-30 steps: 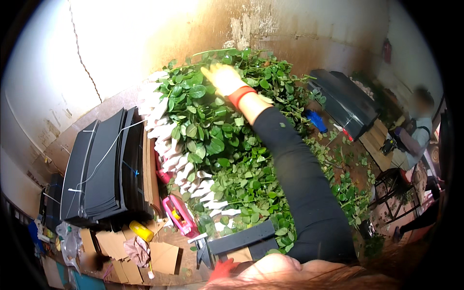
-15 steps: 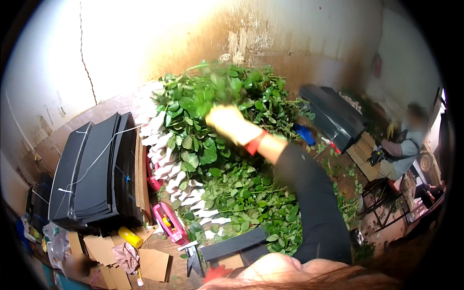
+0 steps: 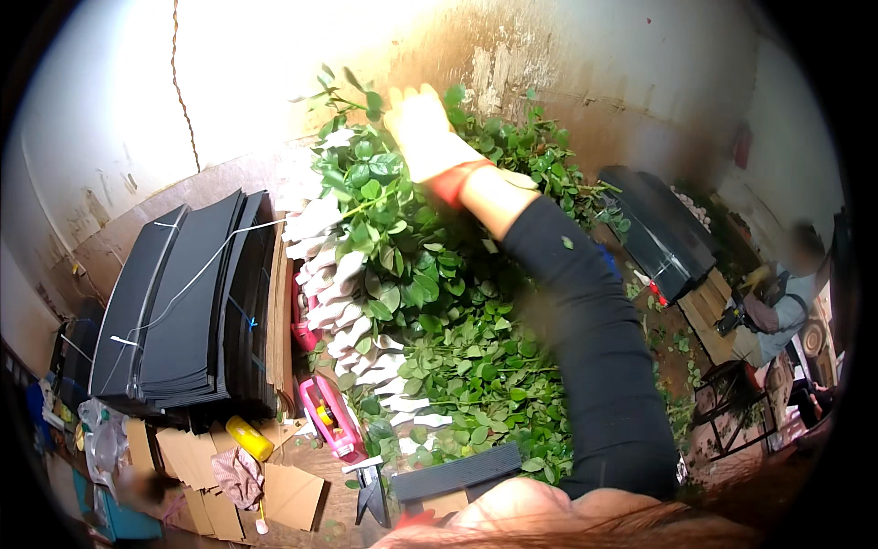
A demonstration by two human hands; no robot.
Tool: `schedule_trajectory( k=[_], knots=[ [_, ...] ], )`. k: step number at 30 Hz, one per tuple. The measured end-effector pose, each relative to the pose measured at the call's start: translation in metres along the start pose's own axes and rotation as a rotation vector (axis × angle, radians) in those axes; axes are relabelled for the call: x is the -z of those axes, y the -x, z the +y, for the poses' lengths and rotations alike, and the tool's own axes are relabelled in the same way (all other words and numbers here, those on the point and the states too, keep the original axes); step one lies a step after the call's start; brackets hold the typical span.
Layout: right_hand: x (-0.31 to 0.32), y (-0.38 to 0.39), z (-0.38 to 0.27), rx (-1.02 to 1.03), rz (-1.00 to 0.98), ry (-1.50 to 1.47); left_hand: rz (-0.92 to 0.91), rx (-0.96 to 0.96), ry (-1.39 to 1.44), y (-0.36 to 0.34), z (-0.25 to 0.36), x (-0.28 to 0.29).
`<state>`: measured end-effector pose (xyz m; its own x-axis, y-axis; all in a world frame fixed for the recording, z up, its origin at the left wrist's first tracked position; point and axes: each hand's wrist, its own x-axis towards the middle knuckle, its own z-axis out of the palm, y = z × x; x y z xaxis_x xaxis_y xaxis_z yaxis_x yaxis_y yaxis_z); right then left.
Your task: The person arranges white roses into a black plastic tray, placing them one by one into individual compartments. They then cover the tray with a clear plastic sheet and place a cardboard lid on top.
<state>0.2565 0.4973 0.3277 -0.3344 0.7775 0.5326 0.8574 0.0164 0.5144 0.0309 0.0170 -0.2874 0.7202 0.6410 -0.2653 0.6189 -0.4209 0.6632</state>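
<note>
My right hand [image 3: 422, 135], with a red band at the wrist and a black sleeve, reaches over the far end of a large pile of green leafy stems [image 3: 425, 284]. Its fingers look stretched out over the leaves, though strong light washes them out. Just left of the fingertips a leafy sprig [image 3: 352, 91] sticks up against the wall. White sleeve-like tips [image 3: 334, 316] line the left side of the pile, at the stems' ends. My left hand is out of sight; only a red patch shows at the lower edge.
Left of the pile stands a strapped stack of black sheets [image 3: 187, 306]. Nearer lie a pink tool [image 3: 331, 421], dark shears [image 3: 370, 489], a yellow cylinder [image 3: 249, 439] and cardboard pieces [image 3: 293, 497]. Far right, a person [image 3: 782, 306] sits by a black box [image 3: 663, 238].
My right hand has moved farther away, toward the wall, and its fingers have straightened. The blurred leaves around it have come to rest. The view has shifted slightly.
</note>
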Motion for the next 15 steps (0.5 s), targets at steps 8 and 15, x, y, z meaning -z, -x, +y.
schedule_trajectory(
  k=[8, 15],
  knots=[
    [-0.121, -0.01, 0.008, 0.032, -0.29, -0.596, 0.048, -0.018, 0.107, -0.024, 0.033, 0.025],
    [-0.072, 0.043, 0.012, -0.003, 0.009, -0.685, 0.107, -0.117, 0.156, 0.028, 0.039, 0.038]
  ],
)
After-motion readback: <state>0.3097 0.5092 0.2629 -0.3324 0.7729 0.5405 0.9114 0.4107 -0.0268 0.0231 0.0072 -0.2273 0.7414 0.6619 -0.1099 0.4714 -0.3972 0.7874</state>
